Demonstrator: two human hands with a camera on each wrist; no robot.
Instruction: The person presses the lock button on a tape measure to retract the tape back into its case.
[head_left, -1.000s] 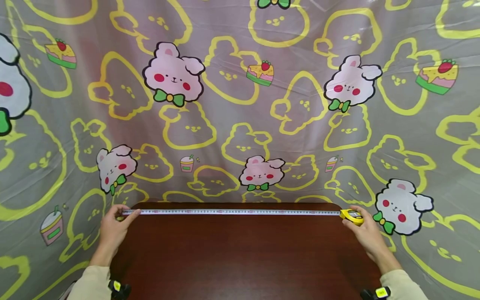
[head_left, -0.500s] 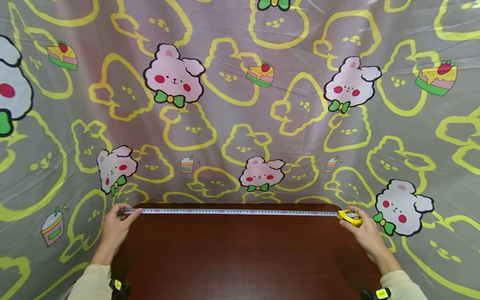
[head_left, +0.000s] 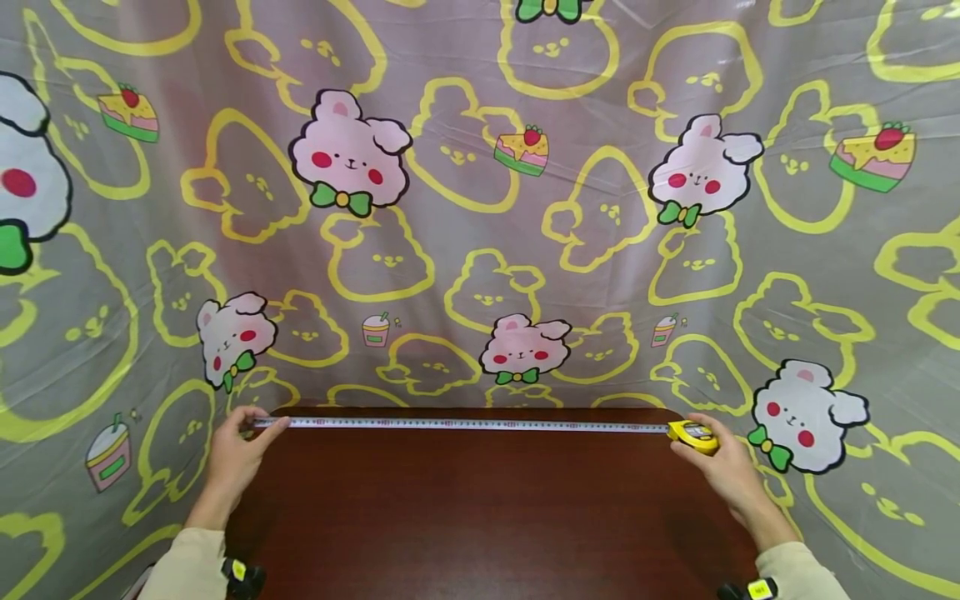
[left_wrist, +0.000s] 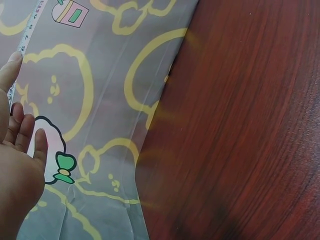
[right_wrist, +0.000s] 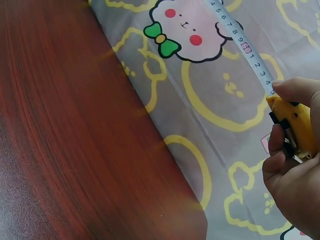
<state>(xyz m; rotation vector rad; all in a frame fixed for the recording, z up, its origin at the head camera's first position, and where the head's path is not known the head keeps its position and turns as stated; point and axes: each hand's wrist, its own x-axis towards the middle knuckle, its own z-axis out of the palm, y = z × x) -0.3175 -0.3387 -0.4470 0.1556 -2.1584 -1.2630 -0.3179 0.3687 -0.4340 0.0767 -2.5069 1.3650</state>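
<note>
While held at both ends, crosses the far side of the reddish-brown table as a tape measure: yellow case, white numbered blade drawn out straight. Left grip: pinching the blade's free end. Right grip: curled round the case. Behind: grey sheet printed with white rabbit heads, cake slices, drink cups.

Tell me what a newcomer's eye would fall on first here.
Probably the sheet behind the table, printed with white rabbit faces. Then the tape, stretched level between the left hand, pinching it near one end, and the right hand, gripping its yellow case.
</note>
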